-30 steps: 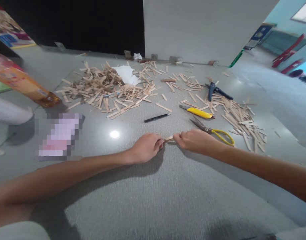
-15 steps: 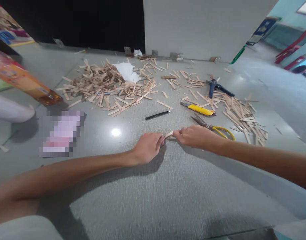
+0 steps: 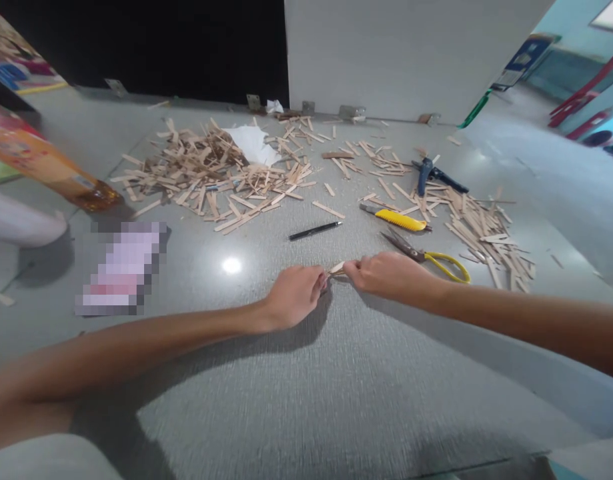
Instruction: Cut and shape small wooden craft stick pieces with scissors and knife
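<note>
Between my two fists are a few thin wooden sticks [image 3: 337, 269], mostly hidden by my fingers. My left hand [image 3: 296, 297] is closed round their left end. Closed on the right end is my right hand [image 3: 383, 272]. Just beyond the hands lies a black pen [image 3: 315, 231]. A yellow box cutter [image 3: 399, 219] and scissors with yellow handles [image 3: 443, 261] rest on the floor past my right hand, the scissors' handles close to that wrist.
A heap of wooden sticks [image 3: 201, 163] with white paper [image 3: 255, 145] lies at the back left. More sticks [image 3: 481, 230] and a dark blue tool [image 3: 426, 177] are at the right. A bottle [image 3: 41, 157] and a blurred-out rectangular object [image 3: 126, 267] are on the left.
Both hands keep their grip on the sticks and have hardly moved. The whole view has shifted very slightly.
</note>
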A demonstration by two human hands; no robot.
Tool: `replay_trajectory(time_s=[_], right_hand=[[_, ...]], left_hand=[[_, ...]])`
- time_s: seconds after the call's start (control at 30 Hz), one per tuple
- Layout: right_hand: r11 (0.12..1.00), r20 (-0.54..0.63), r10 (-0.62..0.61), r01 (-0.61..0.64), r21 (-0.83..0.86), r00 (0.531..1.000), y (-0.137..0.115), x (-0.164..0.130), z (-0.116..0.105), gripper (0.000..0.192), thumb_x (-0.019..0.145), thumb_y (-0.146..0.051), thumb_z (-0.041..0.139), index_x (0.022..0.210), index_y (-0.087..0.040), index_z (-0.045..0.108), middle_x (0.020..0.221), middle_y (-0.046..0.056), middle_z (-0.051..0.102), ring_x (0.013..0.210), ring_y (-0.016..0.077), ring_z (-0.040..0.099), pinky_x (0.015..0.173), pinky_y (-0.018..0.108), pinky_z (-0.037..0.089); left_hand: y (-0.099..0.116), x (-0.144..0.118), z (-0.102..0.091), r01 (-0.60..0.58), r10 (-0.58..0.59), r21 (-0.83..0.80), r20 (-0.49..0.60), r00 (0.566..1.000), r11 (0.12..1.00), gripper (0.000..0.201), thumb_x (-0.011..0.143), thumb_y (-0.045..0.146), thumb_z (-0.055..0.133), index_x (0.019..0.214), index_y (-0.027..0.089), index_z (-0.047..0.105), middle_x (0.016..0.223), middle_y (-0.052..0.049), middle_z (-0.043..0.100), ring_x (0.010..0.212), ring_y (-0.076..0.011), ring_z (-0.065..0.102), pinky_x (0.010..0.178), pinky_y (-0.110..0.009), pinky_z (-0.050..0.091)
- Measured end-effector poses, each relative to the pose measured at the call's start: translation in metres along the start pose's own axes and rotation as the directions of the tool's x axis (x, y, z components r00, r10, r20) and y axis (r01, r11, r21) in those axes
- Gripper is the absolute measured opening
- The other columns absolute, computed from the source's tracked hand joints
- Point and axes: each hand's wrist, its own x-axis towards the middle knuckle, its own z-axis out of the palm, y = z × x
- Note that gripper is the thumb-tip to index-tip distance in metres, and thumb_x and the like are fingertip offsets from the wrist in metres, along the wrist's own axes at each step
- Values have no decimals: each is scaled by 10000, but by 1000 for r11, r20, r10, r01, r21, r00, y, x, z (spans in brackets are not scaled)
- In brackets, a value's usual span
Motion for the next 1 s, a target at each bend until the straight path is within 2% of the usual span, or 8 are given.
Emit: replay_trajectory(time_s=[0.1,0.17,0.43,0.6,0.67,0.8,0.9,1.0], right_hand=[[988,-29,152,-152,-23,988,-28,-7,-2,316,983,61,403,1125,-50,662,723,129,732,519,167,591,460,265,209],[984,-40,175,-176,-21,984,-34,-6,0,348,969,79,396,1151,-44,665,716,125,732,511,166,585,454,258,207],[996,-103,86,-87,-14,991,-7,0,8,333,994,49,420,1085,-128,686,792,100,753,567,179,607,492,290,279],[987,-233,127,-146,-67,964,-16,-12,13,531,975,72,396,1457,-33,591,996,159,773,821,245,703,638,315,462],[981,-344,96,-148,-127,934,-17,-18,20,586,957,85,363,1504,12,559,1042,176,783,865,257,701,711,334,520],[971,-480,50,-155,-182,876,-13,-31,30,507,961,99,359,1347,9,675,913,139,771,784,242,669,681,319,523],[960,-497,43,-173,-218,866,-10,-37,31,394,982,88,400,1111,-52,744,759,76,701,655,212,626,580,307,446],[950,-489,35,-181,-255,872,-9,-39,28,352,943,87,442,864,-127,709,648,40,630,564,206,599,543,317,391]], left_hand=[[0,-1,0,3,-3,3,-3,1000,1000,366,1068,239,385,800,198,632,691,-25,670,644,-197,617,662,-306,413],[0,-1,1,8,-8,1,-4,1000,1000,370,1072,234,379,797,197,624,686,-23,659,633,-193,606,653,-303,404],[-1,2,2,28,-28,-3,-34,999,1000,358,1104,239,387,820,203,603,686,-15,655,602,-176,599,623,-294,385],[-3,5,1,63,-62,6,-128,990,998,343,1134,255,345,962,187,635,678,-16,618,616,-202,594,646,-316,420],[-4,7,1,63,-63,-1,-150,987,998,333,1133,244,344,984,184,637,678,-11,611,617,-200,589,657,-319,435],[-7,8,1,47,-49,-17,-153,987,999,331,1137,254,356,962,195,631,647,17,569,578,-179,547,647,-305,433],[-7,9,0,48,-49,-12,-137,989,999,338,1132,251,355,929,198,619,633,27,525,557,-173,510,629,-298,403],[-7,9,-2,51,-51,1,-121,991,999,339,1124,232,343,921,194,611,648,21,526,566,-175,502,632,-302,388]])
